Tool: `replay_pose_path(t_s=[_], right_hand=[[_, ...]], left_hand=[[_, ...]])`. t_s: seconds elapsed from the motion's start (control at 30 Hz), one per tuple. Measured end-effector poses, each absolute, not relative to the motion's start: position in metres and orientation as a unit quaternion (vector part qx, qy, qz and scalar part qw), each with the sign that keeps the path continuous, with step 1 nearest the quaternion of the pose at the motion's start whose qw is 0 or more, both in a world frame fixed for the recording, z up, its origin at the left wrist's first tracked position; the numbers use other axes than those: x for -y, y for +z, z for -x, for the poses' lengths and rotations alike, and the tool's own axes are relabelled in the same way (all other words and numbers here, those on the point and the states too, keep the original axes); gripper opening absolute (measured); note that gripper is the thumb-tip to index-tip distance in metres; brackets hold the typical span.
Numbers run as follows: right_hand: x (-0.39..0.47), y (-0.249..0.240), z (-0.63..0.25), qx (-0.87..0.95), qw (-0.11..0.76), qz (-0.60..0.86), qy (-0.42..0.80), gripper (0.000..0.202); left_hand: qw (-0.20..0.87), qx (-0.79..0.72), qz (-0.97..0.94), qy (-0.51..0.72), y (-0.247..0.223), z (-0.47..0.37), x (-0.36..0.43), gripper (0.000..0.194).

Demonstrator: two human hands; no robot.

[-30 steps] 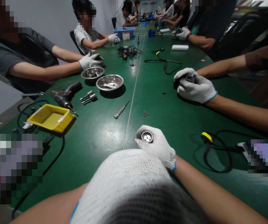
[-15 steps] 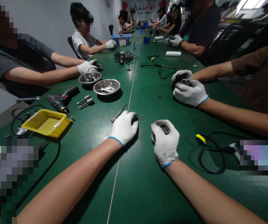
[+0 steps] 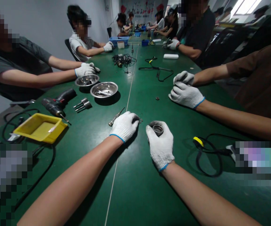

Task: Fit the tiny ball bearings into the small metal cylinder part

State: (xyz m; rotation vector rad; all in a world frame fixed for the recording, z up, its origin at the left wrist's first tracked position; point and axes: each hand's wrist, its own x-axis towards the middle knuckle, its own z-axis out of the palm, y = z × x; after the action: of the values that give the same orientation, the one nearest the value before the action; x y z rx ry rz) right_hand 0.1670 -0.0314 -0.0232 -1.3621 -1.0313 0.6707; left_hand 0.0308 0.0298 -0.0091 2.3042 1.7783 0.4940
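My right hand point(image 3: 161, 144), in a white knit glove, is closed around a round, hollow dark metal part point(image 3: 158, 129), its ringed opening facing up. To the left, my left hand point(image 3: 124, 127), also gloved, rests low on the table with thumb and forefinger drawn together. Its fingertips touch down beside a few tiny metal rings point(image 3: 141, 120), partly covered by the glove. Whether one is pinched between the fingers is hidden. A screwdriver point(image 3: 114, 118) with a clear handle lies just behind my left hand.
On the left are a yellow tray point(image 3: 29, 135), a cordless drill point(image 3: 55, 105), a pronged metal part point(image 3: 83, 105) and two steel bowls point(image 3: 104, 91) point(image 3: 87, 81). A small ring point(image 3: 157, 98) lies ahead. Cables point(image 3: 198, 160) loop at right. Co-workers' gloved hands point(image 3: 186, 94) work on both sides.
The fingers of my left hand have come closer together over the tiny rings. My right hand has shifted slightly left with the round metal part. The view has turned a little.
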Motion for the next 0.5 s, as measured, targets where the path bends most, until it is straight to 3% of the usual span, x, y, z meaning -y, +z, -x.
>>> replay_pose_path(t_s=[0.5], right_hand=[[0.0315,-0.0191,-0.1639,0.472,0.584,0.581,0.313,0.017]], left_hand=[[0.099,-0.595,-0.783,0.154,-0.0063,-0.0309,-0.0285,0.024]])
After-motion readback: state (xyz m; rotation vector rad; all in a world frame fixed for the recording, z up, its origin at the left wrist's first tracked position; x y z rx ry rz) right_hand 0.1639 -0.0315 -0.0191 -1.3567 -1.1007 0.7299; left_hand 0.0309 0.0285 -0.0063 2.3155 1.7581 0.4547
